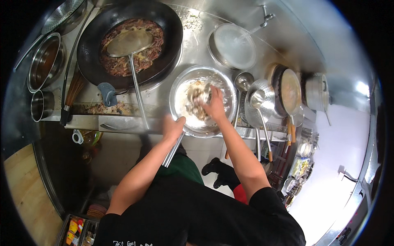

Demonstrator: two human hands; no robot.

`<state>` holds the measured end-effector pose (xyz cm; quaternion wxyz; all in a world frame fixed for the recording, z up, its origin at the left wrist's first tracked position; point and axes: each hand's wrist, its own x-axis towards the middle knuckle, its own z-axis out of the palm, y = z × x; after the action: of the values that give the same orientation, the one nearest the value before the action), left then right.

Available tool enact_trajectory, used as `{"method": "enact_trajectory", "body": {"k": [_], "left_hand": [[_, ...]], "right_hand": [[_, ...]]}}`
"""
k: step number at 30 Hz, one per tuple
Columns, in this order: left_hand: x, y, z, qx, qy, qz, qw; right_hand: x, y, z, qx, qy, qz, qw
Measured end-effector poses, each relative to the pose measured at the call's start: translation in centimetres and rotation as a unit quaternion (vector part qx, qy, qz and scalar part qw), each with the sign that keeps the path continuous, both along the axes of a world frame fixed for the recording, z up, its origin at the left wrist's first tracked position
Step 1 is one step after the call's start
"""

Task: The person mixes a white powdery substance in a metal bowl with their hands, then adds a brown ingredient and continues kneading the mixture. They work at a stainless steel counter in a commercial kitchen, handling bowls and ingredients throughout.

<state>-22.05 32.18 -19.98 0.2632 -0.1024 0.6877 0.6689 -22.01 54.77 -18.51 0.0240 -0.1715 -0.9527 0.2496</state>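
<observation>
A steel bowl point(228, 121) holds dark food pieces point(197, 107) in a whitish, wet coating. My left hand point(174, 127) grips the bowl at its near-left rim, where a ribbed metal handle point(173, 152) extends below the hand. Inside the bowl, my right hand point(215, 104) is among the pieces, with thumb and fingers spread. Motion blur there hides whether the fingers hold any food. To the left, a black wok point(89, 55) contains browned food in liquid point(154, 60), and a mesh skimmer point(130, 43) rests on top, its long handle towards me.
A lidded-looking pot point(235, 46) sits beneath a tap point(267, 20). Right of the bowl are a ladle point(243, 81), a perforated skimmer point(267, 87) and a pan point(277, 92). Steel bowls point(43, 63) and a bamboo brush point(72, 89) lie left. Another person's black shoe point(211, 167) shows below.
</observation>
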Motion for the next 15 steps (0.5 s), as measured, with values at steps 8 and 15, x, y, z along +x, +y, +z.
{"method": "enact_trajectory", "body": {"k": [8, 15], "left_hand": [[-1.8, -0.7, 2.4, -0.006, -0.069, -0.009, 0.998], [-1.8, 0.0, 4.0, 0.003, -0.036, 0.021, 0.999]], "right_hand": [[-4.8, -7.1, -1.4, 0.021, 0.021, 0.075, 0.997], [1.4, -3.0, 5.4, 0.07, -0.185, 0.304, 0.932]]}}
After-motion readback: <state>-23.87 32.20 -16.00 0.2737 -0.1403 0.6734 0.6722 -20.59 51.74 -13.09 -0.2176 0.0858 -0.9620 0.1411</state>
